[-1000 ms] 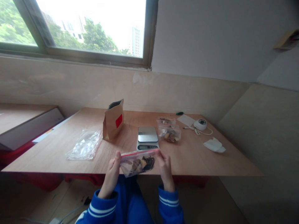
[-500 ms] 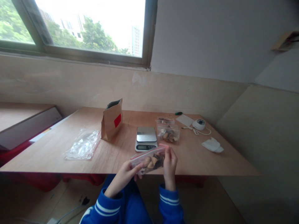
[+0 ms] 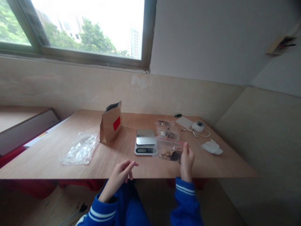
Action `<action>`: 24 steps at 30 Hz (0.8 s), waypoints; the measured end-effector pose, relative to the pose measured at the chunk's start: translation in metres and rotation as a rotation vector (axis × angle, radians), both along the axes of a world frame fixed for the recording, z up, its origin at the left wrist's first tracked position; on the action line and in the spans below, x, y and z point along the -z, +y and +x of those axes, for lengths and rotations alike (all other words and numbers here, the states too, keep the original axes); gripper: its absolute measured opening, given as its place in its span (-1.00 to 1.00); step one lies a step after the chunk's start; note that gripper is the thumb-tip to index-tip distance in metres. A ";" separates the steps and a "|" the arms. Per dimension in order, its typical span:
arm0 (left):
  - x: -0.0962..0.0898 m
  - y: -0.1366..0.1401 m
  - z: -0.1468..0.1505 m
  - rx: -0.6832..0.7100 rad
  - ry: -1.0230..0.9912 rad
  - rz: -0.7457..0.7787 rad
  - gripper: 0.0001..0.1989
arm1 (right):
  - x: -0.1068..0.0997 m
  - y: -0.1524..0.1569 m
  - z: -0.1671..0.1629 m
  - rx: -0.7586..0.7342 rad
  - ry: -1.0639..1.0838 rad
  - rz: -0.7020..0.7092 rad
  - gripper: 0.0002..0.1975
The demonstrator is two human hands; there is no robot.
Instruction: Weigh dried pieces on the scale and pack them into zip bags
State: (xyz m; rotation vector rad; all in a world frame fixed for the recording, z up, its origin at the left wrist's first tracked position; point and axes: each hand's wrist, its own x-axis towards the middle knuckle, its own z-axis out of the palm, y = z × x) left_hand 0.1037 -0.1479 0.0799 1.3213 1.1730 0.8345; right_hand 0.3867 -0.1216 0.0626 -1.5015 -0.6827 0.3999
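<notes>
My right hand (image 3: pixel 187 158) pinches the right top corner of a clear zip bag (image 3: pixel 168 150) with a red seal line. Brown dried pieces, perhaps dried mushrooms, lie in its bottom. The bag hangs just right of a kitchen scale (image 3: pixel 145 138), its left edge overlapping the scale's corner in view. My left hand (image 3: pixel 123 172) is off the bag, holding nothing, fingers apart and partly curled above the table's front edge. Behind the held bag stand other filled zip bags (image 3: pixel 167 133), partly hidden by it.
A brown paper pouch (image 3: pixel 110 123) with a red label stands open-topped left of the scale. Flat clear bags (image 3: pixel 81 149) lie farther left. To the right are a white dome camera (image 3: pixel 198 126) with a cable, crumpled white tissue (image 3: pixel 212 147), white paper (image 3: pixel 185 121) and a green-handled tool (image 3: pixel 178 115).
My left hand has let go of the zip bag and drawn back left. My right hand has carried the bag to the right, toward the other filled bags.
</notes>
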 end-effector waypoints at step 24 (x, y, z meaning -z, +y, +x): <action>0.059 0.126 -0.097 -0.763 0.492 0.603 0.12 | 0.052 0.067 -0.009 -0.049 -0.930 -0.673 -0.16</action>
